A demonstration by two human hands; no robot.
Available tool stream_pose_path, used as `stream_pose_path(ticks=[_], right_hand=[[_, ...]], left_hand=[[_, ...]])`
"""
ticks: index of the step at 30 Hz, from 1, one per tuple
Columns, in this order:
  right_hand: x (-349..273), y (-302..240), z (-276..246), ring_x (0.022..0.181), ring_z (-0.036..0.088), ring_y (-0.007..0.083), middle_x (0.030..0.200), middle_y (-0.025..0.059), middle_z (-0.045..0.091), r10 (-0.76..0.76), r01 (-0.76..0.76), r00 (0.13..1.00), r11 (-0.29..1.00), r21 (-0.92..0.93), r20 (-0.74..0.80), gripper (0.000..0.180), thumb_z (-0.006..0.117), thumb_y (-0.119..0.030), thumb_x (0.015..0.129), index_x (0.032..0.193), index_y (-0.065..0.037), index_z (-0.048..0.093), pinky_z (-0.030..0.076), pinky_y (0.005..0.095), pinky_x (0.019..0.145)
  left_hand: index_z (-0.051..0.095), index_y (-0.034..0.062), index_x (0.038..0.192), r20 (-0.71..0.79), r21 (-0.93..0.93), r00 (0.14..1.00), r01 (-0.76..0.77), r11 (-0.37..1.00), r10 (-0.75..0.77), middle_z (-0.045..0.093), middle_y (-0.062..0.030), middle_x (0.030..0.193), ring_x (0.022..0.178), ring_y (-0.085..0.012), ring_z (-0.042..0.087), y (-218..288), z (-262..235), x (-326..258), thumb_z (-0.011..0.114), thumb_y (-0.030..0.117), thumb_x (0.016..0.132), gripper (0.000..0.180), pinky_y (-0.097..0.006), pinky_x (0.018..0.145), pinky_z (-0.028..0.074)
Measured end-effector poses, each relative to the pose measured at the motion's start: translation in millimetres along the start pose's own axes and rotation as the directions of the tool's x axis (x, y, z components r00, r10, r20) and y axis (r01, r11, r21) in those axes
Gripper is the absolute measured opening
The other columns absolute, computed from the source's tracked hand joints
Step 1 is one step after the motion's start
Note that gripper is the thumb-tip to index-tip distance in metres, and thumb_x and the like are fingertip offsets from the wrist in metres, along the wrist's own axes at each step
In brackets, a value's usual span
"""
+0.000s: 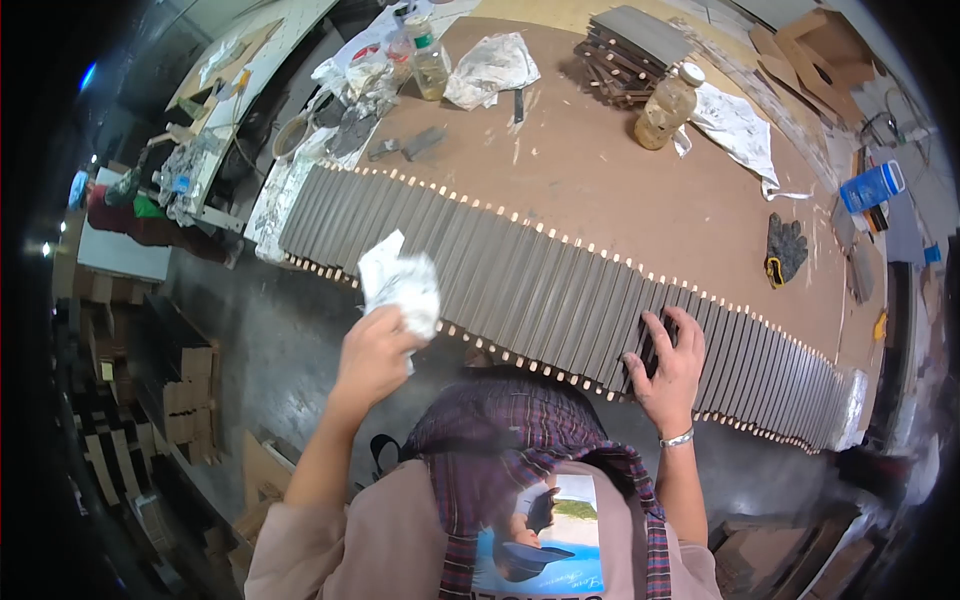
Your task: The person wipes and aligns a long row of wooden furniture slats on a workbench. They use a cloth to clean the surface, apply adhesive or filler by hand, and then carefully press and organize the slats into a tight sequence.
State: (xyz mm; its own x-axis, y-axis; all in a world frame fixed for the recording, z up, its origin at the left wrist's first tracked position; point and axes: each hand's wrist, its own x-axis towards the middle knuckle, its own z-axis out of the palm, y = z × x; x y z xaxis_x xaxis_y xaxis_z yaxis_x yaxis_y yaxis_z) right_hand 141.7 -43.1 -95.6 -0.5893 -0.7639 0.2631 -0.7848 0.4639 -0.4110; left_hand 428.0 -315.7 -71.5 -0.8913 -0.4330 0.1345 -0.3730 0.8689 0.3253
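A long row of narrow grey slats (480,255) lies side by side along the near edge of the brown-topped table, with pale wooden-looking ends jutting out at both sides. My left hand (374,362) is closed round a crumpled white rag (403,285) with dark smudges, at the near edge of the row's left part. The rag is blurred, and I cannot tell whether it touches the slats. My right hand (668,380) rests on the row right of the middle, thumb and fingers apart and curved over a few slats. Those fingertips hold nothing that I can see.
On the brown tabletop (600,190) lie a dark work glove (787,250), a crumpled white cloth (495,70) and small grey pieces (424,143). A jar of yellowish liquid (668,107) stands near stacked dark boards (635,50). Further bottles (428,65) stand far left; a blue jug (870,187) is right.
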Motion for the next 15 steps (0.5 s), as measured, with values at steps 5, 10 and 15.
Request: stream_pose_path(ticks=[5, 10, 15], right_hand=[[-0.1, 0.0, 2.5, 0.124, 0.046, 0.0400, 0.132, 0.0165, 0.052, -0.006, 0.006, 1.000, 1.000, 0.012, 0.002, 0.057, 0.080, -0.026, 0.071, 0.123, -0.010, 0.064, 0.039, 0.0510, 0.105], [0.4, 1.4, -0.3, 0.123, 0.047, 0.0394, 0.132, 0.0165, 0.052, -0.016, 0.016, 1.000, 1.000, 0.009, -0.007, 0.058, 0.081, -0.023, 0.069, 0.123, -0.011, 0.065, 0.039, 0.0504, 0.105], [-2.1, -1.6, -0.1, 0.122, 0.048, 0.0388, 0.131, 0.0164, 0.053, 0.005, -0.004, 1.000, 1.000, 0.024, -0.026, 0.058, 0.081, -0.022, 0.068, 0.123, -0.011, 0.065, 0.040, 0.0501, 0.105]], left_hand=[[0.074, 0.0025, 0.099, -0.249, -0.206, 0.942, 0.174, 0.963, -0.223, 0.056, -0.0129, 0.083, 0.078, -0.0300, 0.060, 13.1, -27.7, 5.5, 0.055, -0.003, 0.068, 0.037, -0.039, 0.072, 0.049], [0.073, 0.0067, 0.098, -0.217, 0.056, 0.976, 0.039, 0.998, -0.026, 0.064, -0.0101, 0.100, 0.096, -0.0314, 0.061, 1.0, -2.2, 42.1, 0.070, 0.008, 0.077, 0.022, -0.042, 0.083, 0.049], [0.072, 0.0003, 0.091, -0.223, -0.197, 0.942, 0.209, 0.958, -0.251, 0.066, -0.0120, 0.097, 0.092, -0.0303, 0.066, -14.2, -26.6, -1.0, 0.070, -0.002, 0.073, 0.018, -0.039, 0.080, 0.052]])
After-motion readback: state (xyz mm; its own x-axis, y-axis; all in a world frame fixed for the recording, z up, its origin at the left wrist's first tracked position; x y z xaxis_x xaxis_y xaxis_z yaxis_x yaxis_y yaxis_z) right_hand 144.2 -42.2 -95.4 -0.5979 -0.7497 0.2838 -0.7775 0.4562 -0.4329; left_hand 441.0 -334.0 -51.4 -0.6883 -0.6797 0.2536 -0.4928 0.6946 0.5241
